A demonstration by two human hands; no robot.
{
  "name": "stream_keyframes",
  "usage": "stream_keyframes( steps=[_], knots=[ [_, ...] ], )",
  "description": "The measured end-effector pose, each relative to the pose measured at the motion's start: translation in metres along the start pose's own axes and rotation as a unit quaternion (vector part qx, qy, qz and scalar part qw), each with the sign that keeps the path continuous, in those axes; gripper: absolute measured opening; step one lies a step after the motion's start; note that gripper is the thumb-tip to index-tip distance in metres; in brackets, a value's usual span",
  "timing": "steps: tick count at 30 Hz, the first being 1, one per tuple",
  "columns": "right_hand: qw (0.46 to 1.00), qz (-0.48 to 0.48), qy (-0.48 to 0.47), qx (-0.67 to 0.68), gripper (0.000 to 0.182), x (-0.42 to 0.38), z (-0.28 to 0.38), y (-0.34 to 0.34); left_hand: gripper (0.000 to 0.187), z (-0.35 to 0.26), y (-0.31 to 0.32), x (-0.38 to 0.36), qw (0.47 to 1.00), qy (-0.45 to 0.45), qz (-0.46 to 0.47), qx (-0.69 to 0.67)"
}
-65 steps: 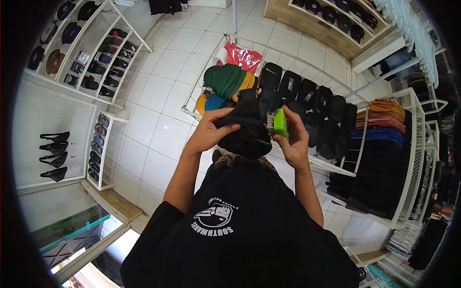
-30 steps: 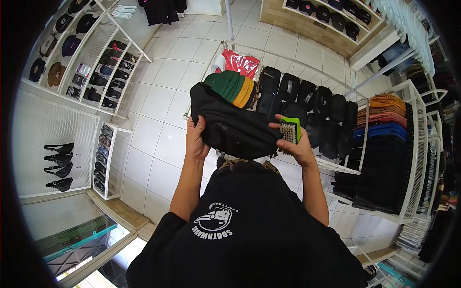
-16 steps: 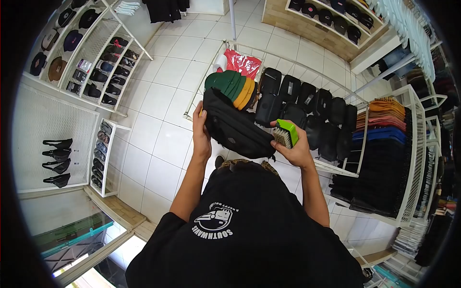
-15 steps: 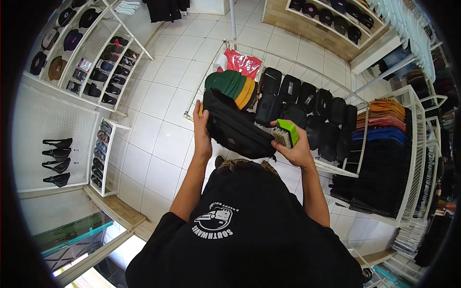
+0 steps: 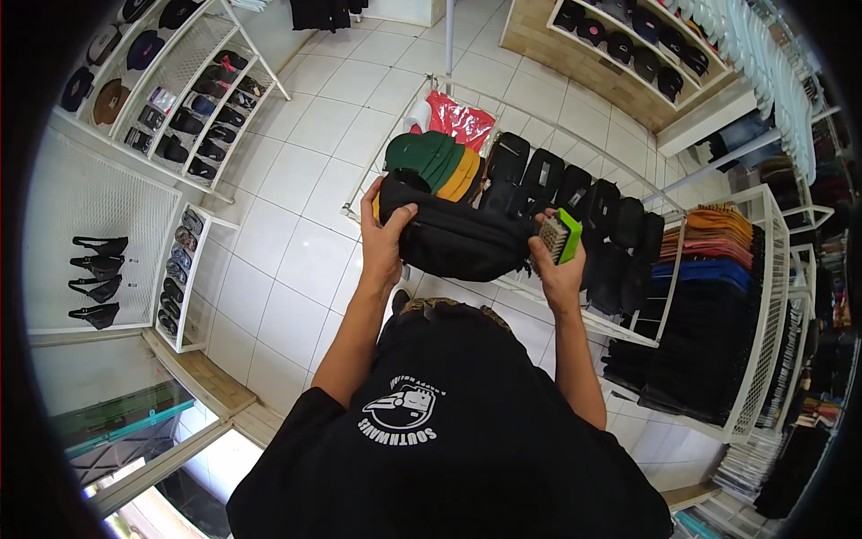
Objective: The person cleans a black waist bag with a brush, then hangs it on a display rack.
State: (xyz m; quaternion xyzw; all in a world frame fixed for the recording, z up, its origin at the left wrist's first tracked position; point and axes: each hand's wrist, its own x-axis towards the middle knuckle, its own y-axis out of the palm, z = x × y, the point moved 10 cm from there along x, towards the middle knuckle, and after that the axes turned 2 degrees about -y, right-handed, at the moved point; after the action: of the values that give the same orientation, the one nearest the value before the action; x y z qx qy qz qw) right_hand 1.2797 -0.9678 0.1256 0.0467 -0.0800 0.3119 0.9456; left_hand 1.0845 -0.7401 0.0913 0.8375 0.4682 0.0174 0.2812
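Observation:
A black waist bag (image 5: 467,238) is held up in front of my chest, roughly level. My left hand (image 5: 382,241) is closed around its left end, the thumb lying on top. In my right hand (image 5: 561,274) is a scrub brush (image 5: 569,235) with a bright green back and pale bristles facing left toward the bag. The right fingers and thumb are also at the bag's right end; whether they pinch it is hard to see. Just beyond the bag lie green caps (image 5: 429,160) and yellow caps (image 5: 462,176), partly covered by it.
A white wire display rack (image 5: 359,214) ahead carries rows of black bags (image 5: 543,174) and a red plastic-wrapped item (image 5: 460,119). Folded trousers (image 5: 691,314) hang at the right. Cap shelves (image 5: 189,72) stand at the left, over a tiled floor (image 5: 301,193).
The bag has gone from slanting down rightward to nearly level, its right end raised. My right hand has moved right and turned the brush more upright.

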Motion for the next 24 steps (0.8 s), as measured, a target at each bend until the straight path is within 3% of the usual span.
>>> stream_keyframes(
  steps=[5, 7, 9, 11, 13, 14, 15, 16, 17, 18, 19, 20, 21, 22, 24],
  knots=[
    [0.996, 0.013, 0.063, 0.069, 0.062, -0.020, -0.017, 0.005, 0.070, 0.003, -0.013, -0.001, 0.994, 0.014, -0.065, -0.092],
    [0.974, 0.030, 0.222, 0.042, 0.061, -0.033, -0.054, 0.003, 0.068, 0.005, -0.004, -0.006, 0.994, 0.011, -0.060, -0.086],
    [0.975, 0.016, 0.212, 0.061, 0.055, -0.029, -0.053, 0.002, 0.067, 0.014, 0.000, -0.004, 0.994, 0.019, -0.032, -0.106],
    [0.990, -0.039, 0.089, 0.106, 0.050, -0.017, -0.022, -0.006, 0.069, 0.020, 0.001, -0.005, 0.996, -0.005, -0.018, -0.089],
    [0.995, -0.011, 0.048, 0.087, 0.049, -0.008, 0.006, -0.004, 0.073, 0.036, -0.004, -0.006, 0.995, -0.086, -0.017, 0.048],
    [0.999, 0.025, 0.014, 0.043, 0.049, -0.004, 0.017, -0.002, 0.065, 0.033, -0.004, -0.007, 0.988, -0.062, -0.035, 0.140],
    [0.998, 0.062, -0.020, -0.001, 0.050, -0.001, 0.028, -0.001, 0.065, 0.037, -0.006, -0.007, 0.987, -0.063, -0.034, 0.141],
    [0.992, 0.099, -0.025, -0.075, 0.051, 0.000, 0.033, 0.000, 0.057, 0.018, 0.009, -0.007, 0.953, 0.074, 0.030, 0.291],
    [0.992, 0.099, -0.025, -0.075, 0.051, 0.002, 0.036, 0.000, 0.050, 0.005, 0.030, -0.017, 0.875, 0.207, 0.092, 0.428],
    [0.991, 0.122, -0.017, -0.059, 0.052, 0.003, 0.037, 0.005, 0.040, 0.002, 0.049, -0.024, 0.845, 0.255, 0.166, 0.439],
    [0.988, 0.145, -0.009, -0.043, 0.052, 0.003, 0.037, 0.009, 0.040, -0.006, 0.054, -0.027, 0.846, 0.254, 0.165, 0.438],
    [0.988, 0.147, -0.009, -0.044, 0.052, 0.004, 0.037, 0.008, 0.040, 0.001, 0.070, -0.034, 0.860, 0.185, 0.259, 0.399],
    [0.985, 0.164, 0.005, -0.052, 0.054, 0.005, 0.033, 0.011, 0.040, 0.004, 0.088, -0.046, 0.861, 0.114, 0.347, 0.353],
    [0.982, 0.181, 0.018, -0.059, 0.055, 0.005, 0.030, 0.014, 0.043, 0.011, 0.092, -0.050, 0.884, -0.029, 0.349, 0.309],
    [0.982, 0.180, 0.020, -0.062, 0.056, 0.007, 0.027, 0.019, 0.043, 0.011, 0.093, -0.046, 0.892, -0.002, 0.333, 0.306]
  ],
)
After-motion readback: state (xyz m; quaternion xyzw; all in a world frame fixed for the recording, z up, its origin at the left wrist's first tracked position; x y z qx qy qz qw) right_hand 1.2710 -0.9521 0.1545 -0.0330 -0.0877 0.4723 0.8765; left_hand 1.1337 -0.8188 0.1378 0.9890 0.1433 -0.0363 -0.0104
